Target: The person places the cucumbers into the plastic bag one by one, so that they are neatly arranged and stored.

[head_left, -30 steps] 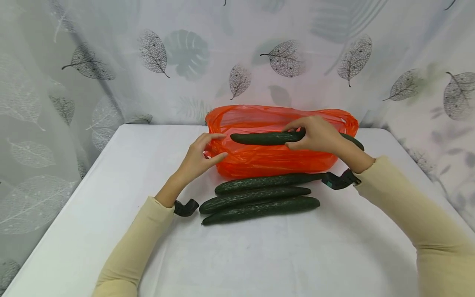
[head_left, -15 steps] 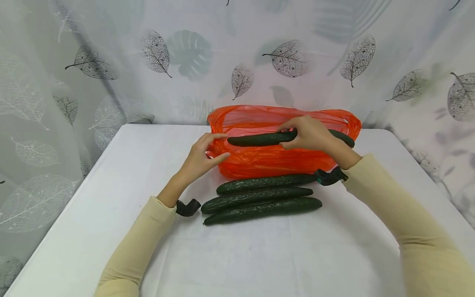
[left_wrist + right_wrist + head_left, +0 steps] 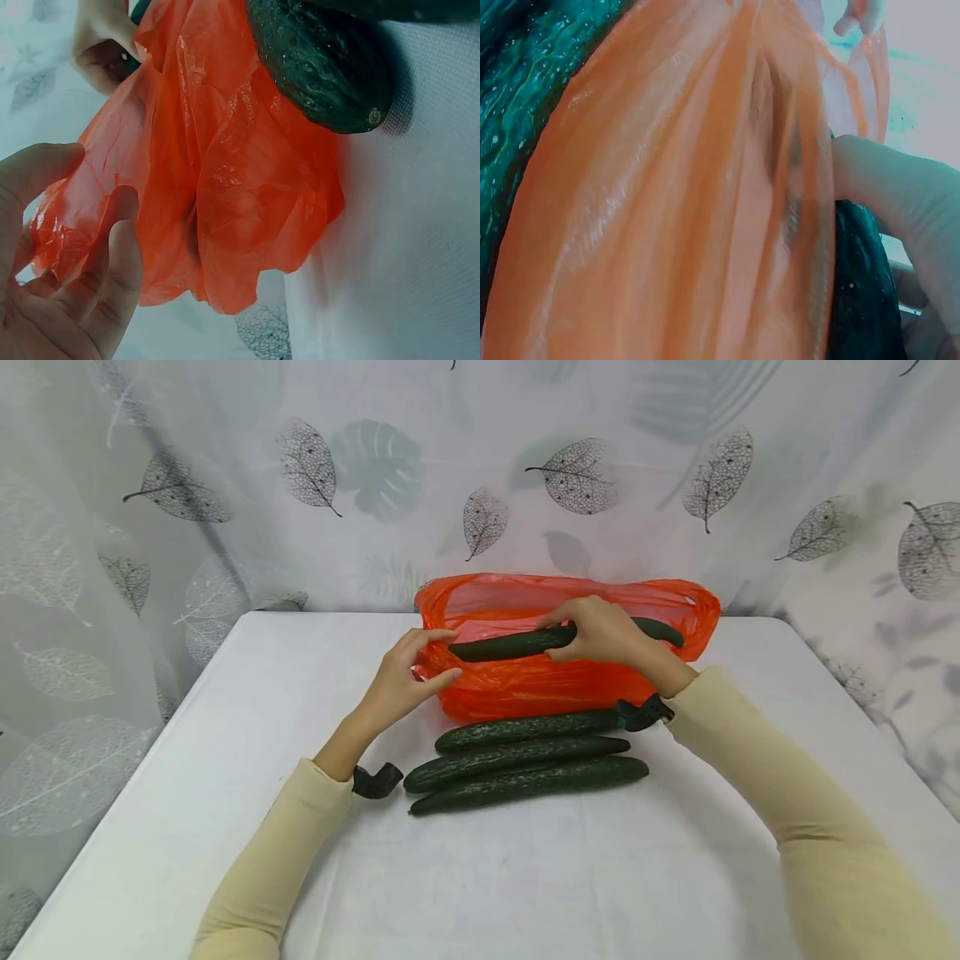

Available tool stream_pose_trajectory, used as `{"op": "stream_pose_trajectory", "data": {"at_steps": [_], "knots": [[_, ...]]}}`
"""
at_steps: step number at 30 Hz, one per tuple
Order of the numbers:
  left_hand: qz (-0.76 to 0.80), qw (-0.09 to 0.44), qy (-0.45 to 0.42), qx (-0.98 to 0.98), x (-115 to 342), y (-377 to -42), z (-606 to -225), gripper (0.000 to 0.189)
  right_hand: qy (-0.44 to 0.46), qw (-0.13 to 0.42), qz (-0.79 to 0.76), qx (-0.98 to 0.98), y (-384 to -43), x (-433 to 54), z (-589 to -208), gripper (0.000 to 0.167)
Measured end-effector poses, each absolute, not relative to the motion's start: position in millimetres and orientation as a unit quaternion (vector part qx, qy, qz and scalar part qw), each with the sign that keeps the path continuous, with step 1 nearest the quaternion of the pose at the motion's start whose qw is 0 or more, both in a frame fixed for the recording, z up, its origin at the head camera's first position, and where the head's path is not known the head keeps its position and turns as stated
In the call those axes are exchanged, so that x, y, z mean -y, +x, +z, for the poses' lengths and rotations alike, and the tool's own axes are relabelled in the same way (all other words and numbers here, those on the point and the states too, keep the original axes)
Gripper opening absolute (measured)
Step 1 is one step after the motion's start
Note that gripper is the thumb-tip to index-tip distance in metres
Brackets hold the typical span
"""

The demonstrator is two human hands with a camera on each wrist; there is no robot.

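My right hand (image 3: 600, 631) grips a long dark green cucumber (image 3: 502, 647) around its middle. That cucumber lies level over the mouth of a red plastic bag (image 3: 532, 689), its left end dipping inside the rim. In the right wrist view, the bag's film (image 3: 667, 187) covers part of the held cucumber (image 3: 866, 285). My left hand (image 3: 401, 677) is at the bag's left end, thumb and fingers spread apart. The left wrist view has these fingers (image 3: 120, 262) against or just beside the film; contact is hard to tell. Three cucumbers (image 3: 525, 781) lie in front of the bag.
A white-covered table (image 3: 480, 885) bears everything. Behind it hangs a leaf-patterned curtain (image 3: 420, 527), close to the bag's back. Black wrist cameras sit on both wrists; the right one (image 3: 643, 713) is over the right end of the rearmost cucumber.
My right hand has moved left and slightly down with the cucumber, whose left end has passed inside the bag's rim. My left hand has stayed in place.
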State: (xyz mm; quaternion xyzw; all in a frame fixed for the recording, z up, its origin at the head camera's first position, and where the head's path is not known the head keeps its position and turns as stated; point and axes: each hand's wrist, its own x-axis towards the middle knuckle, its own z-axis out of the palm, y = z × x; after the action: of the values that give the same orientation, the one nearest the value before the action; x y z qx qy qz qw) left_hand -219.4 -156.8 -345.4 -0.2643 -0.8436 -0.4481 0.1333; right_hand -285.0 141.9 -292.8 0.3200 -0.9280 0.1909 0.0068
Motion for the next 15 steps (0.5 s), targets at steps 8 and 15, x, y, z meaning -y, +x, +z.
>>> {"op": "stream_pose_trajectory", "data": {"at_steps": [8,15], "knots": [[-0.451,0.136,-0.267,0.841,156.9,-220.3,-346.9,0.05,0.33,0.011,0.177,0.927,-284.4,-137.2,-293.4,0.041],[-0.449,0.135,-0.267,0.842,157.0,-221.3,-347.6,0.049,0.343,0.021,0.168,0.924,-283.6,-135.7,-289.5,0.04]]}}
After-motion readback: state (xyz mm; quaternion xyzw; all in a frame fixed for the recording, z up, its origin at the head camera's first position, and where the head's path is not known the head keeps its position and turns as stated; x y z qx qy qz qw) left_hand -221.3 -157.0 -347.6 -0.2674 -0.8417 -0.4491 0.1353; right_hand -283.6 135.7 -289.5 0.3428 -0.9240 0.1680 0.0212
